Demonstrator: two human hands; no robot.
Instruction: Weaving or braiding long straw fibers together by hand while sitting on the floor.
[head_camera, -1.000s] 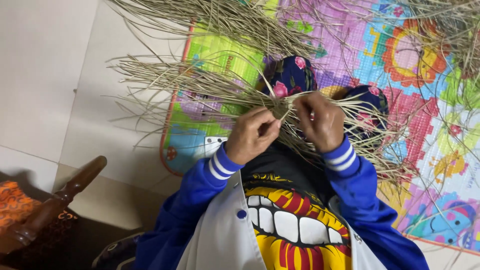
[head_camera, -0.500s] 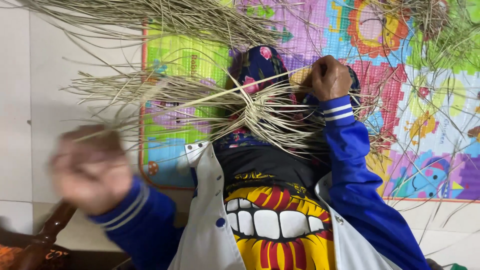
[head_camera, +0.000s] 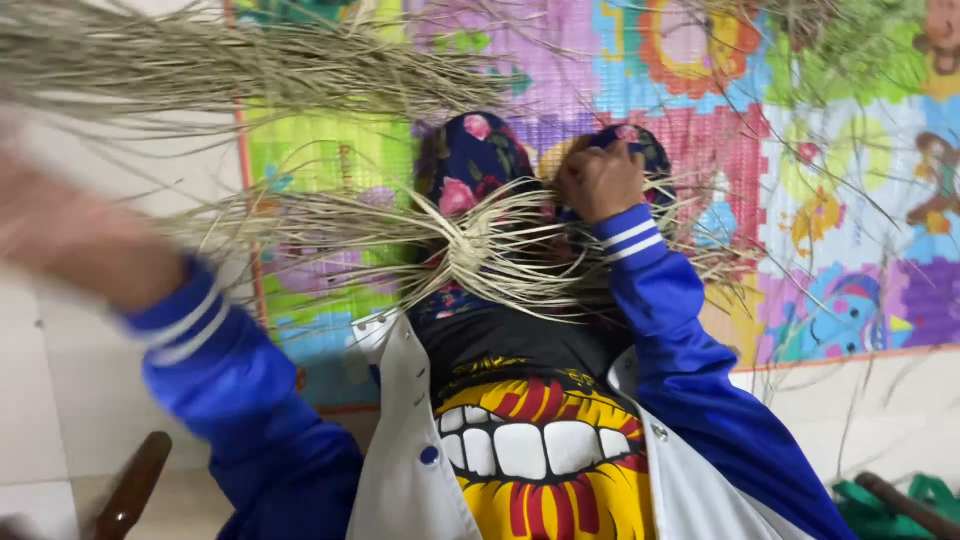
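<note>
Nearest the camera, a blue-sleeved white jacket (head_camera: 420, 470) hangs open over a black shirt with a yellow and red teeth print (head_camera: 545, 450). The left hand (head_camera: 70, 240), raised far out to the left, is motion-blurred; its opening and contents cannot be told. Just above the shirt, a bundle of pale dried reed strips (head_camera: 470, 255) lies across the lap, cinched at 1 central point and fanning out to both sides. The right hand (head_camera: 600, 180) is closed in a fist at the bundle's right side, gripping strips there. The knees beneath wear dark floral fabric (head_camera: 470, 155). Beyond lie a colourful foam play mat (head_camera: 760, 130) and a further sheaf of loose strips (head_camera: 230, 65).
</note>
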